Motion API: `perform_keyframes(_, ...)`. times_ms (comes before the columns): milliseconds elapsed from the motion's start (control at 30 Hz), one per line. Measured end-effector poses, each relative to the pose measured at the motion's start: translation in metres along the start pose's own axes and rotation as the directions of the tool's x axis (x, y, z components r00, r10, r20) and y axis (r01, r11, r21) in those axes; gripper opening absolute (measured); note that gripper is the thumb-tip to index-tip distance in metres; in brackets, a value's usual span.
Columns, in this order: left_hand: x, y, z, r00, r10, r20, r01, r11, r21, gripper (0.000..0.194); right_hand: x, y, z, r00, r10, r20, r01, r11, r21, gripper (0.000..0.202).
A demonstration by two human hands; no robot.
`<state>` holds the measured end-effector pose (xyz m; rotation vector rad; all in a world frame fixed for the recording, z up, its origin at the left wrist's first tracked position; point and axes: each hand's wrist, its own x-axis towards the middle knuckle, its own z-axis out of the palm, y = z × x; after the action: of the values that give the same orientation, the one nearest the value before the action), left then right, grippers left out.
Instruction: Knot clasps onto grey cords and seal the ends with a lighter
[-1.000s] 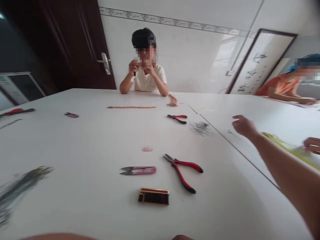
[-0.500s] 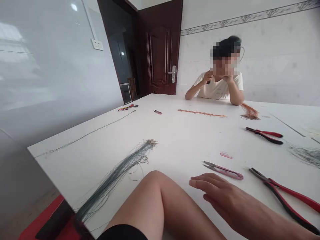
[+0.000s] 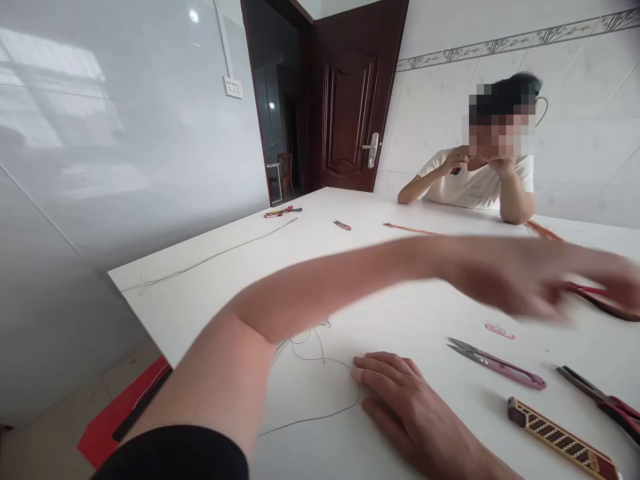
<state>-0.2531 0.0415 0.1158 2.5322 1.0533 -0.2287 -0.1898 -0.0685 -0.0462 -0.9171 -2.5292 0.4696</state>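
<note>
My left hand (image 3: pixel 530 277), blurred by motion, stretches across the table to the far right. Its fingers are apart, and red-and-black pliers (image 3: pixel 607 303) show between them; I see no grip on the pliers. My right hand (image 3: pixel 395 403) lies palm down with fingers outstretched, its fingertips at a thin loose dark wire (image 3: pixel 323 419). To its right are pink thread snips (image 3: pixel 495 363), a second pair of pliers (image 3: pixel 595 393) and a brown-and-cream patterned bar (image 3: pixel 560 433). My left arm hides most of the grey wire bundle.
Across the table (image 3: pixel 165 280) sits a person (image 3: pixel 475 177) with both hands raised near the face. Small snips (image 3: pixel 343 225), orange strands (image 3: pixel 407 229), a long thin wire (image 3: pixel 215 255) and red-and-black tools (image 3: pixel 283 212) lie farther off. A dark red door (image 3: pixel 355 100) stands behind.
My left arm has swung out from its bent position to reach right. My right hand has moved left on the table, uncovering the patterned bar. The view has turned slightly left.
</note>
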Motion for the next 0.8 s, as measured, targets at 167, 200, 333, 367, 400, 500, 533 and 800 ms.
perform_keyframes(167,-0.014,-0.11,-0.022,0.96,-0.226,-0.165,0.226,0.974,-0.015,0.032,-0.001,0.005,-0.002,0.999,0.039,0.003,-0.039,0.998,0.057,0.033)
perform_keyframes(200,-0.02,-0.132,-0.016,0.948,-0.284,-0.142,0.284,0.959,-0.023,0.032,-0.001,0.005,-0.002,0.999,0.042,-0.002,-0.042,0.996,0.074,0.033)
perform_keyframes(333,-0.039,-0.19,0.018,0.904,-0.425,-0.041,0.422,0.904,-0.069,0.031,0.0,0.006,-0.002,0.998,0.057,-0.016,-0.054,0.99,0.13,0.035)
perform_keyframes(367,-0.042,-0.197,0.026,0.898,-0.438,-0.028,0.435,0.897,-0.082,0.031,0.001,0.006,-0.002,0.998,0.06,-0.019,-0.057,0.988,0.14,0.035)
perform_keyframes(400,-0.043,-0.202,0.032,0.896,-0.444,-0.024,0.44,0.893,-0.093,0.032,0.001,0.006,-0.002,0.998,0.062,-0.022,-0.058,0.987,0.148,0.035)
perform_keyframes(500,-0.043,-0.209,0.042,0.902,-0.431,-0.033,0.425,0.898,-0.116,0.034,0.0,0.007,-0.001,0.997,0.069,-0.031,-0.063,0.985,0.161,0.037)
perform_keyframes(533,-0.042,-0.21,0.043,0.906,-0.422,-0.036,0.416,0.902,-0.119,0.035,0.0,0.007,-0.001,0.997,0.072,-0.035,-0.065,0.984,0.165,0.038)
perform_keyframes(800,-0.037,-0.209,0.042,0.894,-0.448,0.01,0.447,0.89,-0.091,0.034,0.001,0.007,-0.001,0.996,0.066,-0.062,-0.053,0.98,0.192,0.039)
